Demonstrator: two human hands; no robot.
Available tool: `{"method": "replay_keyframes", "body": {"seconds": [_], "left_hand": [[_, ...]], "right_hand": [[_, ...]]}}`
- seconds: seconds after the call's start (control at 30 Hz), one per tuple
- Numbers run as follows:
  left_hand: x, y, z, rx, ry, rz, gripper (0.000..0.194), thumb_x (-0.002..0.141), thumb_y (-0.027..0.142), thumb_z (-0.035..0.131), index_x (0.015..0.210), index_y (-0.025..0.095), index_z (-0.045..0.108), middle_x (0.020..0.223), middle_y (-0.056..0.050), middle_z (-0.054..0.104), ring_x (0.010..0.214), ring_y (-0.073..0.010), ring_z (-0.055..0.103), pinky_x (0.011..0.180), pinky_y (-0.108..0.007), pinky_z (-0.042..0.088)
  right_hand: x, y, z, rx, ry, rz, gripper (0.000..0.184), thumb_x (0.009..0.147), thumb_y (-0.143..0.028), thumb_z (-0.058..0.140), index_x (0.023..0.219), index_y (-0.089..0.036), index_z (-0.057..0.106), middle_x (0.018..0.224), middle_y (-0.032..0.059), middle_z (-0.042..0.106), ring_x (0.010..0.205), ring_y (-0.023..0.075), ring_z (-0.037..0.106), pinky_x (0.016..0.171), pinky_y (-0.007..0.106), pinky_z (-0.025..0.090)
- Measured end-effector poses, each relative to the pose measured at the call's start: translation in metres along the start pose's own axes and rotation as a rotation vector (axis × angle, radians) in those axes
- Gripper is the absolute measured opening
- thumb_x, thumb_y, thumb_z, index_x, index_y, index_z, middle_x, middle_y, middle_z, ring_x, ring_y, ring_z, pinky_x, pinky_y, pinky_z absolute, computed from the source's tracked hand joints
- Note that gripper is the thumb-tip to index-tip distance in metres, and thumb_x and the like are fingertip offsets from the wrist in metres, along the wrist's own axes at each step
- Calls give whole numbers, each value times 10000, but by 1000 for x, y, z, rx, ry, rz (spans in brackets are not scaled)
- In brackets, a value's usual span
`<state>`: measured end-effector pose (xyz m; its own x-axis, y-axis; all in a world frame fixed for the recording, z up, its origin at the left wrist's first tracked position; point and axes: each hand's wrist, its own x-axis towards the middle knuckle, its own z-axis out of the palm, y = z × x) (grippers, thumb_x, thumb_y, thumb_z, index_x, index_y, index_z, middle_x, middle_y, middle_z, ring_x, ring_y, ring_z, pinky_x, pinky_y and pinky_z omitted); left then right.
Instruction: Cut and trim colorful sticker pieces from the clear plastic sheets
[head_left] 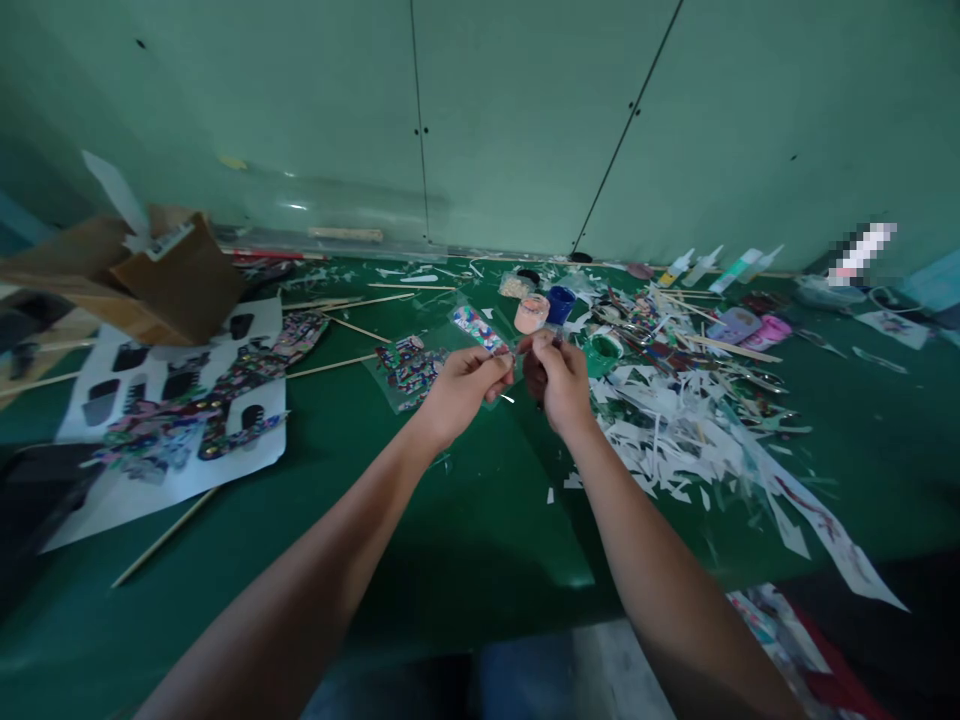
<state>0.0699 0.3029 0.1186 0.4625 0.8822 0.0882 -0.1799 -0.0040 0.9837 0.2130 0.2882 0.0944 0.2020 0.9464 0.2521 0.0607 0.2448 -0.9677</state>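
Observation:
My left hand (pixel 471 388) is closed in a pinch, thumb against the bent fingers. From its fingertips a clear strip packet with small bright multicoloured pieces (pixel 474 326) points up and to the left. Close by on the right, my right hand (pixel 556 378) is also closed, its thumb pressed on the curled fingers; what lies in them is too dark and small to make out. The two sets of fingertips almost meet. A clear bag of colourful bits (pixel 409 372) lies on the table left of my left hand.
Behind my hands stand a peach-coloured jar (pixel 532 313) and a blue jar (pixel 561 304). White paper scraps (pixel 660 430) heap at right, with glue bottles (pixel 739 270) by the wall. At left, a cardboard box (pixel 176 290) and decorated cut-outs on white paper (pixel 255 460); thin sticks (pixel 166 535) lie around.

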Motion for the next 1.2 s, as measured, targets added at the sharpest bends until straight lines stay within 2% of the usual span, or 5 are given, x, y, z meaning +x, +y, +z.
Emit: {"method": "replay_keyframes", "body": {"seconds": [0.2, 0.63, 0.93, 1.07, 1.2], "left_hand": [[1, 4, -1, 90, 64, -3, 285, 804, 268, 561, 538, 165, 555, 449, 37, 403, 460, -78, 370, 486, -250, 279], [-1, 1, 0, -15, 48, 152, 272, 889, 312, 474, 646, 195, 505, 552, 25, 454, 519, -100, 425, 527, -247, 358], [-2, 11, -12, 152, 209, 295, 350, 886, 502, 509, 720, 203, 584, 646, 2, 506, 509, -92, 437, 466, -237, 341], [-4, 8, -13, 167, 162, 232, 413, 896, 566, 426, 805, 212, 619, 622, 1, 505, 461, -95, 443, 392, -241, 293], [-1, 2, -15, 205, 139, 258, 416, 892, 562, 440, 850, 198, 638, 686, -17, 520, 540, -101, 474, 430, -229, 338]], "right_hand": [[-5, -8, -2, 129, -177, 13, 310, 812, -456, 642, 666, -215, 514, 487, -87, 307, 396, 61, 265, 412, 232, 202], [-8, -10, 1, 254, -245, 59, 211, 775, -333, 590, 640, -225, 468, 470, -94, 321, 379, 61, 234, 390, 222, 201], [-11, -15, 2, 194, -454, 47, 294, 829, -388, 598, 634, -216, 462, 500, -84, 326, 420, 64, 248, 415, 220, 206], [-11, -19, 2, 230, -449, 88, 316, 860, -531, 527, 767, -229, 517, 533, -91, 303, 413, 66, 182, 403, 226, 171], [-10, -19, 5, 73, -350, -23, 275, 813, -476, 644, 794, -223, 538, 531, -88, 358, 444, 74, 300, 450, 235, 254]]}}
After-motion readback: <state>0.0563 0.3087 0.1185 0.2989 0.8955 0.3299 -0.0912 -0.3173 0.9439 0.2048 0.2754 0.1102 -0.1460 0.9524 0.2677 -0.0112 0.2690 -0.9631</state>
